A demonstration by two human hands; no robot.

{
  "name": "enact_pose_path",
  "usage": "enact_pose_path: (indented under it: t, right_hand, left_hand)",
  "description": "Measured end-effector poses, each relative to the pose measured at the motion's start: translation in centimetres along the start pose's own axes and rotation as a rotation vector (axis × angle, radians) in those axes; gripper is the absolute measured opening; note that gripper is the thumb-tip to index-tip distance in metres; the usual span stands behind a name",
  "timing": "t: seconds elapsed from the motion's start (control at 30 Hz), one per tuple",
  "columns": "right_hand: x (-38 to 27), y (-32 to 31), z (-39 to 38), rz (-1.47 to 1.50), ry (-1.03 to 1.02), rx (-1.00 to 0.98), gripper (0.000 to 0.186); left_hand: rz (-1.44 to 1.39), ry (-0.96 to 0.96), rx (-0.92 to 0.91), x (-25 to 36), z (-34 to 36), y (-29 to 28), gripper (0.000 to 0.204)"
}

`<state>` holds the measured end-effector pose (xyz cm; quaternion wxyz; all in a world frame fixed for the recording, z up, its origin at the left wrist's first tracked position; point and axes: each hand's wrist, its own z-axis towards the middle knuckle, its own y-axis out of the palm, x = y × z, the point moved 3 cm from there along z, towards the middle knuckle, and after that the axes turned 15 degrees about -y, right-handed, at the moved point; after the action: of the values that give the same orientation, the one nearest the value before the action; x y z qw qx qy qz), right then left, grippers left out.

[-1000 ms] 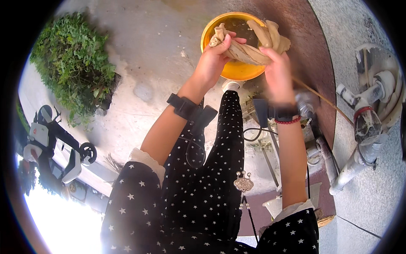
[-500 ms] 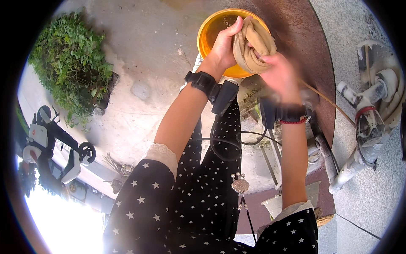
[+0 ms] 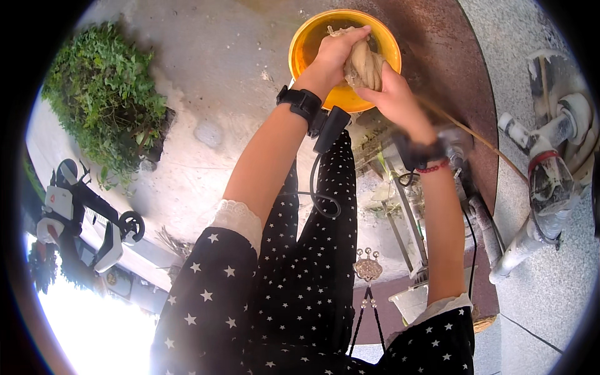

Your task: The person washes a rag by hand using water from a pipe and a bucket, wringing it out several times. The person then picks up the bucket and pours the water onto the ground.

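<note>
I gripped a tan cloth (image 3: 364,65) over a yellow bucket (image 3: 344,102)

Farthest left stood a black-and-white scooter (image 3: 86,209), and above it grew a leafy green plant (image 3: 100,100) beside the pale ground (image 3: 206,175). My left sleeve (image 3: 206,287), black with white stars, ended in a lacy cuff (image 3: 237,222). A black wrist strap (image 3: 301,103) circled my left wrist, and a dark cable (image 3: 319,200) hung in front of my starred trousers (image 3: 306,269). My left hand (image 3: 334,56) was closed on the left side of the cloth, one digit stretched across its upper part and the others mostly hidden. The cloth was bunched in folds across the mouth of the bucket; I could not tell whether it touched anything inside. A silvery pendant (image 3: 368,269) hung on black cords lower down. My right hand (image 3: 400,100) gripped the right side of the cloth, thumb and fingers spread about it. Below it, a red beaded bracelet (image 3: 433,167) sat on my wrist. A thin brown rod (image 3: 478,135) slanted past it toward the whitish pipes (image 3: 540,219), which stood against a speckled grey surface (image 3: 572,269)
</note>
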<state>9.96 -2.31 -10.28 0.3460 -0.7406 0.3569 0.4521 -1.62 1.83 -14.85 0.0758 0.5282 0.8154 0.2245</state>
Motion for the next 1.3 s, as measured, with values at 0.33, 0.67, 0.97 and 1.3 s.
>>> enact_pose_path:
  t: [0.33,0.67,0.97,1.3]
  right_hand:
    - [0.7,2.5,0.4,-0.745,0.084,0.038,0.03]
    - [4.2,0.0,-2.5,1.377,0.241,0.562,0.036]
    - [0.5,0.5,-2.0,0.643,0.097,0.442,0.024]
    - [-1.1,1.5,0.7,0.991,0.096,0.293,0.02]
  left_hand:
    - [0.806,0.11,0.609,-1.1,3.3,-0.4,0.048]
    - [0.851,0.723,0.276,0.2,-1.7,3.8,0.034]
    - [1.329,1.276,-0.414,-3.5,-7.0,5.4,0.029]
    - [1.355,1.434,-0.469,-2.2,-10.1,5.6,0.034]
